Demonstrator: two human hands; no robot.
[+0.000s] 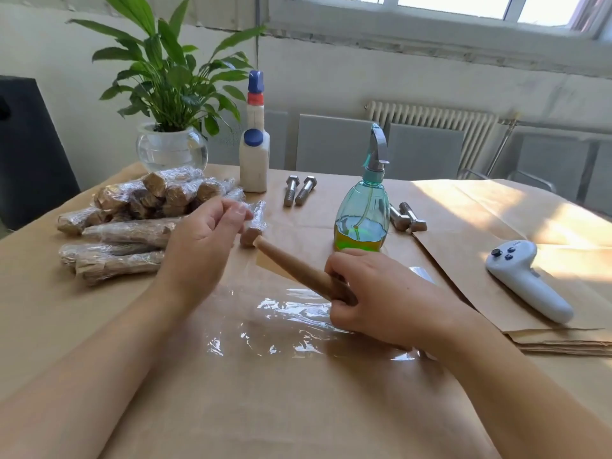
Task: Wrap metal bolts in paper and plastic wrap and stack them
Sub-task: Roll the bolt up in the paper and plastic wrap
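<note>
My right hand (381,299) is shut on the near end of a smooth brown roll (294,268) that points up and left over a sheet of clear plastic wrap (298,313) spread on the table. My left hand (202,240) hovers with curled, blurred fingers next to a small bolt bundle (255,223) partly covered in film; I cannot tell if it touches it. A pile of wrapped bolts (132,220) lies to the left. Two bare bolts (299,190) lie at the back, and more bare bolts (407,218) lie behind the spray bottle.
A green spray bottle (364,213) stands just beyond my right hand. White glue bottles (254,160) and a potted plant (172,104) stand at the back left. A white controller (526,281) rests on stacked brown paper sheets (496,233) at right.
</note>
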